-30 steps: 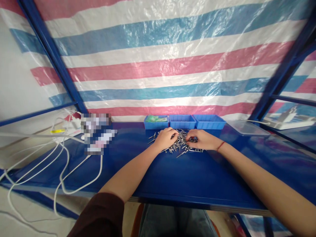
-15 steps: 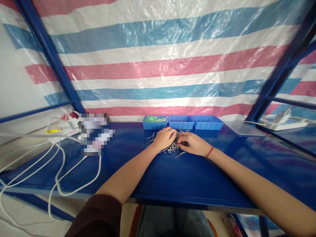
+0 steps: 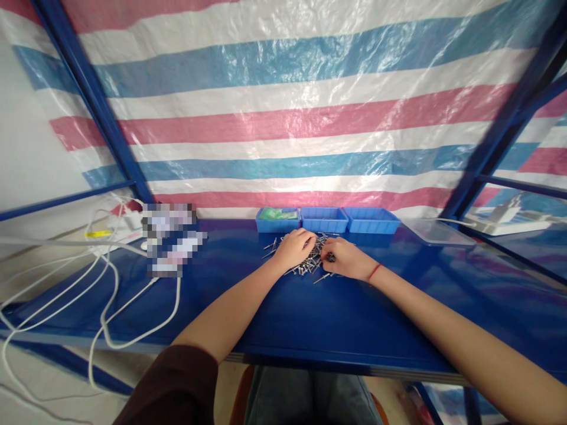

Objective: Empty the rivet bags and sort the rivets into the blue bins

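Note:
A pile of silver, thin-stemmed metal pieces that look like blind rivets lies on the blue table, between and under my hands. My left hand rests over the left side of the pile, palm down, its fingers apart and partly hidden among the pieces. On the right side is my right hand, with a red string at the wrist. Its fingers are curled round a small bunch of dark pieces, too small to name exactly. Its fingertips reach the edge of the pile.
Three blue bins stand behind the pile: the left bin holds green packets, beside the middle bin and the right bin. A clear plastic lid lies at right. White cables and blurred items occupy the left.
My right hand has shifted slightly and its fingers have curled closer round the dark pieces. My left hand stays almost in place on the pile.

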`<state>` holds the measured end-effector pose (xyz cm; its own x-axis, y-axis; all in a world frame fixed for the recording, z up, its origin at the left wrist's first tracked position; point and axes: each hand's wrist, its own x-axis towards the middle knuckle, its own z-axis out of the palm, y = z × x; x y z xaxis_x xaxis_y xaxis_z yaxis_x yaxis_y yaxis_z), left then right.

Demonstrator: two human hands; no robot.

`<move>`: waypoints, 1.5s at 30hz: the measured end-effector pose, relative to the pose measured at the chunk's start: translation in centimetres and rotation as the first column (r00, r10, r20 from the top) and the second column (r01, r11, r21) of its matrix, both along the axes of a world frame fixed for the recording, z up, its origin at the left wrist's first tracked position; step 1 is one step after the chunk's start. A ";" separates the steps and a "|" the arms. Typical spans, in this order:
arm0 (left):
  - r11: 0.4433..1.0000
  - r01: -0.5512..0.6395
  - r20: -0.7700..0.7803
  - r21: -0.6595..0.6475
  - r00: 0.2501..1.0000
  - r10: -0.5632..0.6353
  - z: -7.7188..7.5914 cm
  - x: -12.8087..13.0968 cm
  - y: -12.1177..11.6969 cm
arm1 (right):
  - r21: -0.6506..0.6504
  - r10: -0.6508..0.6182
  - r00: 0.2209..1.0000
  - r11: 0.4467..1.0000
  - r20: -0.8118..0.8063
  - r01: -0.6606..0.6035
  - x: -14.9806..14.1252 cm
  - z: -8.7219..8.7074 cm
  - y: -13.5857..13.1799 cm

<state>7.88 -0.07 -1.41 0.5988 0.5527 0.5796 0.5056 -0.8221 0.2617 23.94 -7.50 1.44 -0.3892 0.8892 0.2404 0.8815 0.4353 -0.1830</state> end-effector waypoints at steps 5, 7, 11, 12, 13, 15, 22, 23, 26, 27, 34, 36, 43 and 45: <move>1.000 0.007 0.010 0.012 1.000 -0.008 0.0 0.0 0.0 | 0.037 0.019 0.997 0.999 0.081 -0.022 0.4 -0.1 -0.1; 1.000 0.016 0.016 0.023 1.000 -0.016 0.0 0.1 0.1 | 0.063 0.039 0.993 0.997 0.108 -0.046 0.6 -0.1 -0.1; 0.999 0.027 0.019 0.039 0.999 -0.028 0.0 0.1 0.0 | 0.054 0.117 0.989 0.991 0.090 -0.123 0.7 0.1 0.0; 0.999 0.028 0.016 0.038 0.999 -0.029 0.0 0.1 0.0 | 0.045 0.133 0.988 0.990 0.080 -0.137 0.6 0.1 0.1; 0.999 0.029 0.012 0.037 1.000 -0.029 0.0 0.1 0.0 | 0.041 0.140 0.987 0.989 0.075 -0.143 0.6 0.1 0.1; 0.999 0.029 0.010 0.033 1.000 -0.030 0.0 0.1 0.0 | 0.049 0.131 0.988 0.990 0.079 -0.135 0.5 -0.1 0.2; 0.996 0.060 0.068 0.073 0.996 -0.065 0.2 0.0 0.0 | 0.122 0.161 0.985 0.981 -0.061 -0.153 1.1 -1.1 0.6; 0.994 0.066 0.093 0.089 0.993 -0.074 0.4 0.0 -0.2 | 0.120 0.146 0.976 0.985 -0.163 -0.127 1.2 -1.1 0.8; 0.988 0.091 0.176 0.127 0.978 -0.113 1.0 0.3 -0.9 | 0.047 0.071 0.839 0.997 -0.539 -0.054 1.3 -1.0 1.2; 0.986 0.105 0.204 0.127 0.970 -0.130 1.1 0.4 -1.2 | 0.006 0.046 0.763 0.998 -0.644 -0.055 1.3 -1.0 1.3; 0.989 0.148 0.366 -0.007 0.921 -0.136 0.8 1.5 -1.5 | -0.174 -0.128 0.311 0.977 -0.942 -0.126 1.0 -0.9 1.5; 0.991 0.133 0.357 -0.011 0.926 -0.120 0.8 1.4 -1.4 | -0.209 -0.169 0.260 0.968 -0.951 -0.136 0.8 -0.9 1.3; 0.992 0.122 0.319 0.036 0.939 -0.127 1.1 1.1 -1.9 | -0.330 -0.265 0.327 0.930 -0.907 -0.162 1.0 -0.6 0.9; 0.993 0.119 0.336 0.017 0.935 -0.117 1.0 1.2 -1.9 | -0.269 -0.213 0.330 0.954 -0.919 -0.132 1.3 -0.5 1.1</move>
<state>9.13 -1.94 -0.41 0.4308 0.4921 0.7565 0.2874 -0.8694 0.4019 25.26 -6.35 0.90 -0.0215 0.9819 0.1881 0.0627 0.1891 -0.9800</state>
